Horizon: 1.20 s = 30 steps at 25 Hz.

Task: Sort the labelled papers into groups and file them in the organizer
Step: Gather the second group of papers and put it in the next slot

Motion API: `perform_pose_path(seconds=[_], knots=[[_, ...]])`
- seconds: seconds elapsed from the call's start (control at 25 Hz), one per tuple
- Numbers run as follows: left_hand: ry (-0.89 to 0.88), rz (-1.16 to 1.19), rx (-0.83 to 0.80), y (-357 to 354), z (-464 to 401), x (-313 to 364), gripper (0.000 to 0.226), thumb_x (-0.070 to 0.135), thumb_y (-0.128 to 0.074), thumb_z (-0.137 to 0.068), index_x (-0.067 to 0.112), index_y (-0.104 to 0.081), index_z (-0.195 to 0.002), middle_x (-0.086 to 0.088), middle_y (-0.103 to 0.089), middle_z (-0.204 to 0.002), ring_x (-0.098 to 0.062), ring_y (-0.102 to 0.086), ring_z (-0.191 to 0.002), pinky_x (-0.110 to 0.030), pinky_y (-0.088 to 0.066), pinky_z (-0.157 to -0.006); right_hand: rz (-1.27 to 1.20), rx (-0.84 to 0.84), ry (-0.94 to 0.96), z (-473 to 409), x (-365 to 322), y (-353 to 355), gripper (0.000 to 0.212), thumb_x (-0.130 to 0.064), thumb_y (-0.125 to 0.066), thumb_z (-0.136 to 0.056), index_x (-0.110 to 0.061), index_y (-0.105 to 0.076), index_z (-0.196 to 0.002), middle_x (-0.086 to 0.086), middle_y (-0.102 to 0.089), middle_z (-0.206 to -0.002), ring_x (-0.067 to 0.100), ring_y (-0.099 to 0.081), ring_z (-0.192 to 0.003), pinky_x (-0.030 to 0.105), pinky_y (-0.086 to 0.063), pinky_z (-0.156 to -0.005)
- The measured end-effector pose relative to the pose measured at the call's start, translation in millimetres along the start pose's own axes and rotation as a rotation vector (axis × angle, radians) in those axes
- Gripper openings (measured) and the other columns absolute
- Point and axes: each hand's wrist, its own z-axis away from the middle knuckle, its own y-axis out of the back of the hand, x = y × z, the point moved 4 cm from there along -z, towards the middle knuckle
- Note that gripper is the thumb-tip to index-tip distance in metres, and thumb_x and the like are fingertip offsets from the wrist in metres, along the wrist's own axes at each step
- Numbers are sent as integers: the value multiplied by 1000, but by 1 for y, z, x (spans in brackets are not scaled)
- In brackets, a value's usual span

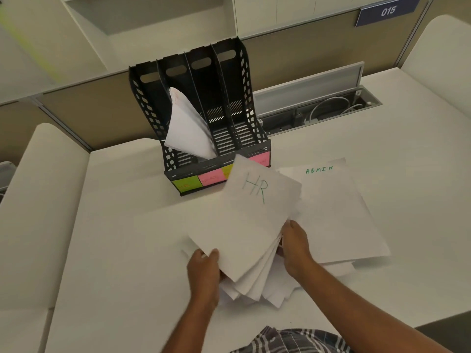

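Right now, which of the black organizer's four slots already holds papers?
The second slot from the left of the black plastic organizer: a white paper bundle leans out of it, while the other three slots show bare slatted floors.

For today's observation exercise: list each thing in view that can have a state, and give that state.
HR stack: lifted, fanned, gripped by both hands.
ADMIN pile: flat on desk.
Organizer: upright; second slot from left holds papers, two right slots look empty.
Left hand: gripping stack.
Right hand: gripping stack.

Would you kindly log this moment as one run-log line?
left hand: grips HR stack | right hand: grips HR stack | organizer: one slot filled | ADMIN sheet: on desk
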Motion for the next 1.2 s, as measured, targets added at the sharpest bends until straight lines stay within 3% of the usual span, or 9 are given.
perform_pose_path(seconds=[0.12, 0.28, 0.4, 0.48, 0.6, 0.72, 0.84, 1.04, 1.2], knots=[[19, -118, 16, -8, 15, -28, 9, 13, -61, -87, 15, -60, -96, -9, -70, -101, -30, -67, -92, -55, -57, -85, -63, -62, 11, 4, -6, -10, 42, -65, -45, -94, -34, -68, -109, -6, -79, -96, 19, -75, -87, 36, -60, -69], [21, -178, -55, -4, 15, -32, 24, 15, -65, -84, 14, -57, -107, -10, -71, -105, -28, -69, -93, -44, -59, -79, 229, -107, 127, 9, -17, -12, 28, -17, -58, -96, -20, -61, -123, 3, -72, -115, 18, -69, -94, 26, -58, -67], [-300, -410, 134, 24, -5, 20, 72, 18, -77, -83, 4, -36, -140, -20, -56, -133, -33, -58, -115, -44, -48, -99, 463, -141, 398, 24, -37, -15, 31, -7, -52, -96, -19, -63, -123, -2, -72, -114, 12, -68, -94, 9, -50, -64], [-513, -271, 66, 43, -15, 69, 87, 10, -79, -82, 7, -24, -148, -14, -46, -143, -27, -51, -125, -42, -42, -106, 446, -269, 547, 43, -57, -24, 28, -12, -54, -97, -29, -69, -112, -13, -74, -100, 11, -69, -92, 12, -52, -67], [-622, -185, -308, 52, -8, 130, 61, 25, -81, -81, 23, -51, -134, 8, -69, -122, -3, -65, -107, -22, -53, -87, 390, -429, 737, 78, -97, -45, 28, -20, -58, -93, -42, -73, -85, -19, -72, -81, 4, -65, -76, 20, -55, -68], [-783, -84, -278, 47, 16, 159, 12, 38, -76, -79, 31, -74, -89, 16, -75, -87, -5, -68, -78, -22, -53, -73, 275, -474, 898, 100, -145, -58, 25, -17, -62, -90, -37, -76, -87, -18, -73, -80, 7, -66, -76, 26, -56, -72], [-917, 11, -176, 25, 39, 154, 29, 23, -73, -86, 43, -68, -106, 25, -71, -106, -1, -67, -100, -19, -52, -88, 254, -472, 1006, 99, -173, -59, 18, -11, -65, -91, -24, -74, -100, -13, -74, -89, 9, -69, -86, 29, -57, -80], [-692, -54, -140, -4, 27, 102, 21, 16, -65, -94, 36, -68, -99, 32, -72, -93, 5, -68, -96, -8, -51, -76, 586, -428, 822, 59, -135, -58, 18, -12, -66, -93, -19, -68, -110, -11, -70, -94, 3, -66, -89, 9, -48, -74], [-512, 109, 191, 29, -6, 90, 21, 26, -67, -93, 19, -65, -73, 18, -71, -70, 9, -65, -59, -12, -48, -55, 1407, -116, 363, -4, -75, -5, 98, -38, -72, -86, -13, -8, -156, 17, -18, -162, 35, -17, -149, 51, -29, -114]])
